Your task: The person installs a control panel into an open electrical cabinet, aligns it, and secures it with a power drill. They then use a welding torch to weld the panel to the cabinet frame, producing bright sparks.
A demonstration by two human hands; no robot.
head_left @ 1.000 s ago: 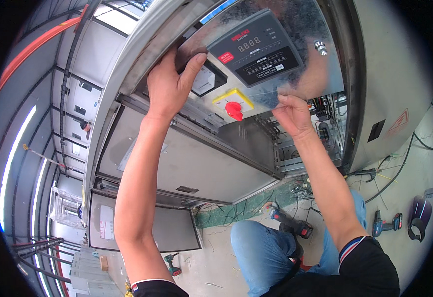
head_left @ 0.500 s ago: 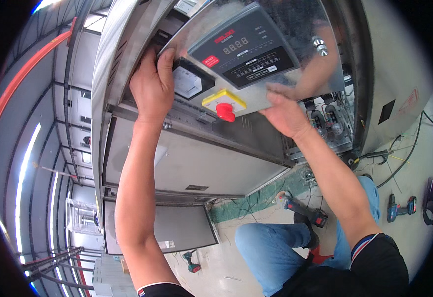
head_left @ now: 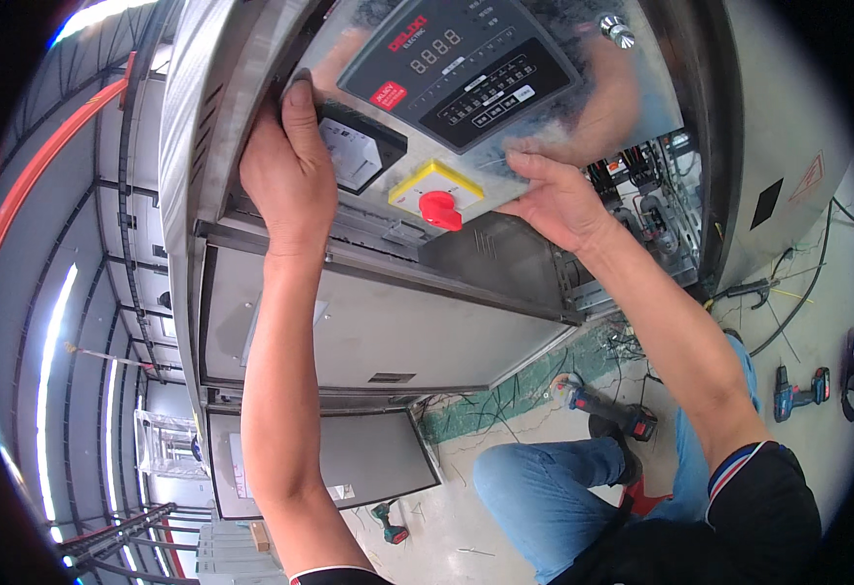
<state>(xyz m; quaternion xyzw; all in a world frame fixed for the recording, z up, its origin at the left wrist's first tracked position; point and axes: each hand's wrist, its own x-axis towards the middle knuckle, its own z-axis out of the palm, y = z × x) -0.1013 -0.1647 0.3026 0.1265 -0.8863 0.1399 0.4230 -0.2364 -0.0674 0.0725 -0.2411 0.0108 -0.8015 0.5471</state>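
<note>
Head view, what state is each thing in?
Panel, held at two edges
Left hand, gripping panel's left edge
Right hand, gripping panel's lower edge
Controller, mounted, power unclear
Meter, mounted, reading unclear
Red knob, mounted, setting unclear
Cabinet, open, wiring exposed
Grinder, on the floor
Blue drill, lying on the floor
Green drill, lying on the floor

A shiny metal panel point(head_left: 659, 105) is held at its left edge by the left hand point(head_left: 290, 180), thumb laid toward the front, and at its lower edge by the right hand point(head_left: 558, 203), thumb on the face. A dark display module point(head_left: 476, 78), a black-framed meter point(head_left: 357, 154) and a red knob point(head_left: 439, 210) on a yellow-edged plate point(head_left: 409, 191) are mounted on it. Wiring point(head_left: 649, 216) is exposed beyond the right hand. On the floor point(head_left: 446, 561), a grinder point(head_left: 607, 409), a blue drill point(head_left: 799, 393) and a green drill point(head_left: 388, 524) are seen lying apart.
</note>
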